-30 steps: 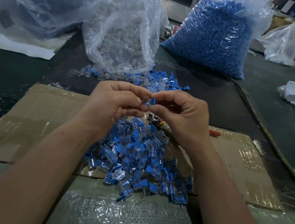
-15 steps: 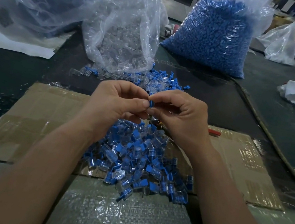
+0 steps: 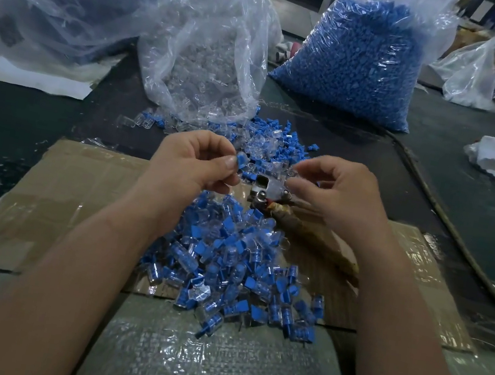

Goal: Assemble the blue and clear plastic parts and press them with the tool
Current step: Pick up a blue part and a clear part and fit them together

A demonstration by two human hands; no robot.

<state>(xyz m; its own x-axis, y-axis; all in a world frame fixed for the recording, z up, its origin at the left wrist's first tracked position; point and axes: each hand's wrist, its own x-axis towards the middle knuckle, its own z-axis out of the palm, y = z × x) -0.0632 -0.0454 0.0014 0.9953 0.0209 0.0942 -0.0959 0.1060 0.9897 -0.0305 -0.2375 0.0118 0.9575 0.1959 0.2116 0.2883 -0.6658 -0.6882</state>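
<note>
1. Illumination is dim and cool; the dark worktop (image 3: 21, 123) renders near black along its left edge.
2. Light arrives from above: the plastic bags (image 3: 219, 35) carry white glare streaks, and the woven sheet (image 3: 210, 361) at the near edge shows speckled highlights.
3. Shadows are soft-edged; the darkest lies on the cardboard (image 3: 50, 203) beside the right wrist.
4. Wide-angle distortion bows the worktop's right edge and stretches the forearms toward the bottom corners.
5. The blue part (image 3: 241, 161) pinched by the left hand (image 3: 191, 161) is sharp; the clear part (image 3: 288, 174) pinched by the right hand (image 3: 337, 192) is barely resolved; the far background is soft.
</note>
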